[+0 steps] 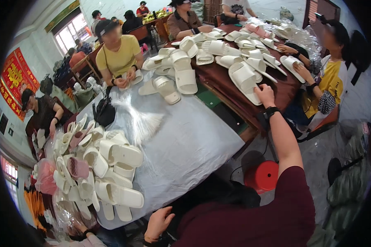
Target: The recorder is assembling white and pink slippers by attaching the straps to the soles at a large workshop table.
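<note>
Stretched out over the brown-covered table, my right hand point(265, 94) has its fingers closed on the heel end of a white slide sandal point(242, 81). That sandal lies at the near edge of a pile of white slides point(251, 43). My left hand point(157, 223) hangs low by the near edge of the plastic-covered table point(189, 140), fingers loosely bent and apart, holding nothing. On that table's left side rests a big heap of white slides point(125, 154) with a pink slide point(78, 168) among them. Several more white slides point(185, 76) lie at its far edge.
Clear plastic bags point(142, 119) and a black bag point(104, 111) lie on the near table. Opposite, a person in yellow point(119, 53) handles a slide; at right another person point(327, 78) holds one. A red stool point(263, 176) stands right of the table.
</note>
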A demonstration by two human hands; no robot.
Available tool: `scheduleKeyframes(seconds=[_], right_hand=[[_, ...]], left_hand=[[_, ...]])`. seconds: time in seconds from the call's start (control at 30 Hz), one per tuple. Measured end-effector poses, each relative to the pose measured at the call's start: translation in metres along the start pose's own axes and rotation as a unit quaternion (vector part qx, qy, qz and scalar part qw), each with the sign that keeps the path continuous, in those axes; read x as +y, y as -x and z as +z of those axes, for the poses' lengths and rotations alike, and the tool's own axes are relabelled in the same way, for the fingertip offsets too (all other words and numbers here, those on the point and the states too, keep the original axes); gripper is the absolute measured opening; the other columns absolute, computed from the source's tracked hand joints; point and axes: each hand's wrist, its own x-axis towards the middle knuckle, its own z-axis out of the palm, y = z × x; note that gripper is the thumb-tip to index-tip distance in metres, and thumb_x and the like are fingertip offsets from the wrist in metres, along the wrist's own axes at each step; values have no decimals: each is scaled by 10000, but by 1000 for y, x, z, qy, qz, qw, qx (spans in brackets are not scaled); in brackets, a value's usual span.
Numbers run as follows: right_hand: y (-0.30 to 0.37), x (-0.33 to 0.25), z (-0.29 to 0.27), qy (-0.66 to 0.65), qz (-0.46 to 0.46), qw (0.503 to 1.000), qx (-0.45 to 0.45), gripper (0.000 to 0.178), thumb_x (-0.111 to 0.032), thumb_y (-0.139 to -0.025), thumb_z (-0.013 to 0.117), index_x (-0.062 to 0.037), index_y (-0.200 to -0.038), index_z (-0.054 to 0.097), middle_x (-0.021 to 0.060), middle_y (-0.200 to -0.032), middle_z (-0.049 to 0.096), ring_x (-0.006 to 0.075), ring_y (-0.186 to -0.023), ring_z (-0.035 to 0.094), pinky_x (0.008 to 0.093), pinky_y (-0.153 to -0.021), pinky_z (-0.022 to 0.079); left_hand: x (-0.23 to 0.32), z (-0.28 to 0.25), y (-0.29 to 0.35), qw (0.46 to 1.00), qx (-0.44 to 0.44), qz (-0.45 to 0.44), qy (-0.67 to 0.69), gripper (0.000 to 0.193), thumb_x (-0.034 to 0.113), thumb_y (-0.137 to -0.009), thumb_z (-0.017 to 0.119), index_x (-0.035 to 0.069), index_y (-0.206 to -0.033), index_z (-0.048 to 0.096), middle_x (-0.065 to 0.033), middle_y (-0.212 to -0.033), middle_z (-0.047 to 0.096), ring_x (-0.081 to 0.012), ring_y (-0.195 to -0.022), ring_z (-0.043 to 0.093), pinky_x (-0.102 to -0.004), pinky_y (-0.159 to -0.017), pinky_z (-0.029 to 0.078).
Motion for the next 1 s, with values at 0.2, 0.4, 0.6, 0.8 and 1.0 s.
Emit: scheduleKeyframes(seconds=[0.2, 0.4, 0.6, 0.8, 1.0], right_hand=[[6, 1, -5, -92, -51, 994, 19, 470, -480, -799, 630, -54, -987, 693, 186, -991, 654, 356, -951, 618, 433, -815, 487], [6, 35, -7, -348, -27, 933, 93, 327, -287, -872, 663, 4, -1020, 664, 47, -913, 673, 101, -821, 592, 262, -726, 474], [95, 72, -67, -473, 132, 856, 162, 173, -205, -919, 593, -39, -934, 640, 2, -797, 603, 65, -649, 527, 209, -562, 414], [240, 277, -29, -208, 307, 929, 3, 246, -241, -893, 581, -4, -836, 616, 58, -716, 594, 137, -561, 550, 285, -492, 423], [368, 388, 77, 96, 216, 946, -223, 584, -446, -782, 675, 6, -1147, 611, 220, -1117, 630, 343, -1050, 602, 408, -872, 488]], left_hand=[[16, -2, -29, 986, 133, 98, -15, 251, 117, -819, 659, 30, -1053, 635, -149, -887, 647, -317, -821, 624, -377, -717, 492], [23, 6, -70, 967, 190, 165, 23, 215, 44, -810, 648, 37, -1024, 637, -127, -905, 642, -318, -796, 608, -380, -707, 486], [23, 11, -88, 971, 186, 149, 15, 227, 3, -817, 619, 18, -1042, 639, -148, -938, 657, -302, -846, 639, -364, -748, 499], [39, 27, -112, 978, 141, 152, 9, 192, 5, -832, 614, 4, -1022, 648, -142, -909, 664, -268, -820, 646, -339, -738, 502], [59, 32, -122, 986, 108, 126, -35, 196, 7, -823, 615, 14, -1018, 638, -137, -888, 648, -275, -800, 634, -351, -717, 502]])
